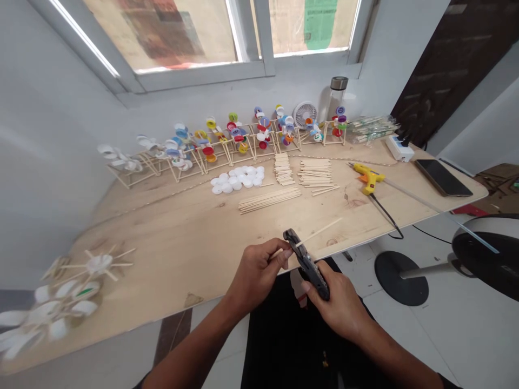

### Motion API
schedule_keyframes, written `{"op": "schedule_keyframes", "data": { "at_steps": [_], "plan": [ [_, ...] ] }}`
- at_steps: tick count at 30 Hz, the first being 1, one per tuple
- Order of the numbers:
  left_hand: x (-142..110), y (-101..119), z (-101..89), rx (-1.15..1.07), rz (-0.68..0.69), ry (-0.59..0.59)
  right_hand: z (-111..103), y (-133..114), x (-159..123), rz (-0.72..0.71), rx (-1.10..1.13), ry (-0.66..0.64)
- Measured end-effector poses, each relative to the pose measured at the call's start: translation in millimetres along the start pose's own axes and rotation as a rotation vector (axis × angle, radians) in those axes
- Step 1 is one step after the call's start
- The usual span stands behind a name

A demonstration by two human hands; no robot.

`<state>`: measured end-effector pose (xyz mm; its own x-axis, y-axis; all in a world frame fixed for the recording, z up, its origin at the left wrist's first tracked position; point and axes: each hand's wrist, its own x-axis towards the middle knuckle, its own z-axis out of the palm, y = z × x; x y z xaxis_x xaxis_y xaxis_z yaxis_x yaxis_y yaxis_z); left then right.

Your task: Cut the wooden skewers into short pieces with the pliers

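Observation:
Near the front edge of the table, my left hand point(259, 270) pinches a thin wooden stick point(322, 230) between thumb and fingers. My right hand point(338, 300) is wrapped round the handles of dark pliers point(306, 262), whose jaws are at the stick just beyond my left fingertips. Whether the jaws bite into the stick cannot be made out. Beyond my hands lie a bundle of long sticks point(270, 200), a pile of shorter sticks point(315, 173) and another pile of short sticks point(283, 168). White bottle caps point(237, 180) are grouped to their left.
Stick frames with coloured cap wheels point(239, 141) line the back. A yellow glue gun point(368, 177), phone point(443, 177) and power strip point(399, 148) lie right. A stick-and-cap wheel point(99, 264) and white-cap wheels point(48, 313) sit left. A fan point(486, 248) stands beside the table.

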<state>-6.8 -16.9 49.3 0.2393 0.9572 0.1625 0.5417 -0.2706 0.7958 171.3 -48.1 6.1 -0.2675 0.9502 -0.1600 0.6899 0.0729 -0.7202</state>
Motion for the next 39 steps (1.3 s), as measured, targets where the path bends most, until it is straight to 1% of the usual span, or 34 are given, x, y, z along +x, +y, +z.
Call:
{"op": "schedule_keyframes", "data": {
  "at_steps": [2,4,6,9,10,12,15,22,25,27,29,30,35,37,39],
  "plan": [
    [2,1,-2.0,-0.028,-0.022,-0.026,2,2,2,-0.007,-0.04,0.01],
    [2,-1,1.4,-0.015,-0.02,-0.003,3,3,4,-0.003,-0.073,0.019],
    [0,-6,9.5,0.045,0.011,0.077,5,4,6,0.007,-0.087,0.024],
    [-4,-15,23.1,0.221,0.114,0.226,6,3,8,0.015,-0.051,0.015],
    [-5,-17,26.1,0.283,0.15,0.257,5,3,8,0.016,-0.029,0.006],
    [-6,-21,28.3,0.35,0.197,0.265,4,1,9,0.022,0.004,-0.011],
    [-4,-20,22.7,0.266,0.169,0.207,1,0,9,0.039,-0.001,-0.031],
    [6,-7,-1.2,-0.038,-0.042,-0.028,-4,0,8,0.024,-0.025,-0.04],
    [10,-6,-7.2,-0.115,-0.072,-0.098,-3,0,6,0.004,-0.04,-0.022],
    [11,-7,-7.3,-0.104,-0.065,-0.102,-2,1,6,-0.003,-0.043,-0.012],
    [9,-9,-2.8,-0.028,-0.04,-0.068,1,2,6,-0.002,-0.04,-0.006],
    [7,-12,1.2,0.026,-0.016,-0.031,2,2,7,0.003,-0.04,-0.005],
    [-5,-26,26.7,0.395,0.185,0.243,7,3,12,0.027,-0.007,-0.02],
    [-8,-30,32.0,0.5,0.236,0.292,6,2,13,0.024,0.033,-0.037],
    [-9,-31,32.2,0.492,0.25,0.285,4,1,12,0.022,0.056,-0.047]
  ]
}}
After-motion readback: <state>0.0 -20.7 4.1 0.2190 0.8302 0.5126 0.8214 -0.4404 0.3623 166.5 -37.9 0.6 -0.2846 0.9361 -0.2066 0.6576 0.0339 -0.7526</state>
